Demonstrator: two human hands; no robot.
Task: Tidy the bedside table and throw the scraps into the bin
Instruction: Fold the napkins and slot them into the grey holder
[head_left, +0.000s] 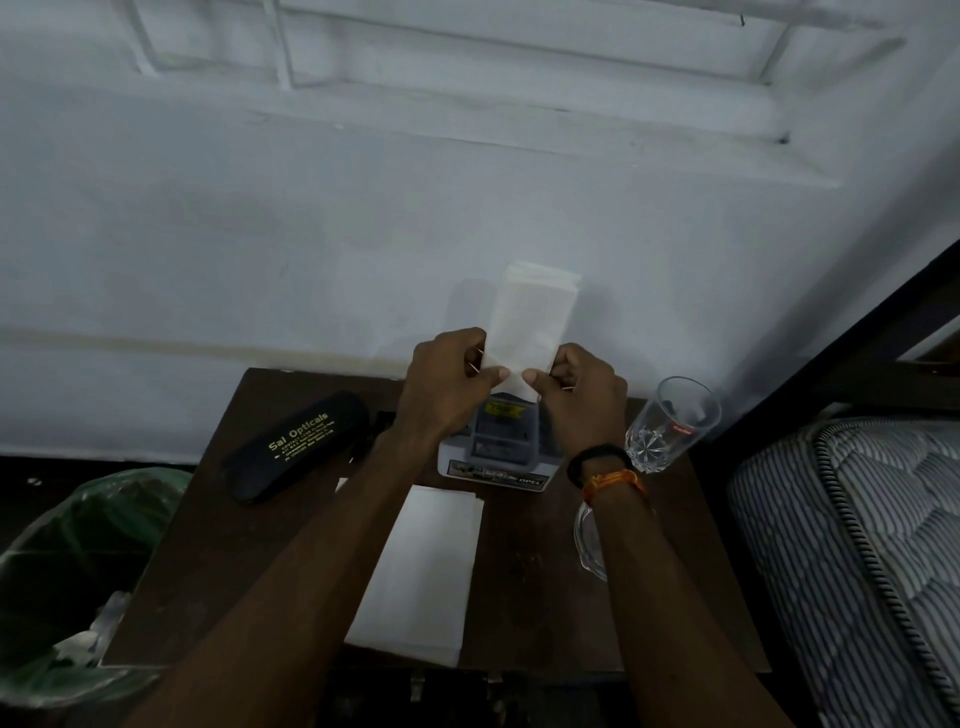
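Nearest you, a folded white tissue lies flat on the dark bench, its near edge at the bench's front edge. To your left, beside the bench, stands the bin with its green liner and some pale scraps already inside. A clear glass dish shows partly under your right forearm. Further back sit a black spectacle case, a small grey box and an upright drinking glass by the mattress.

Above the box, both your hands are raised: your left hand and right hand each pinch the lower end of a second folded tissue between thumb and fingers, holding it upright against the wall.

It looks feather-light, soft and limp, so it will likely flop and tear easily. Hold it at the folded edges, lightly. The glass is fragile and close to your right wrist; mind it.
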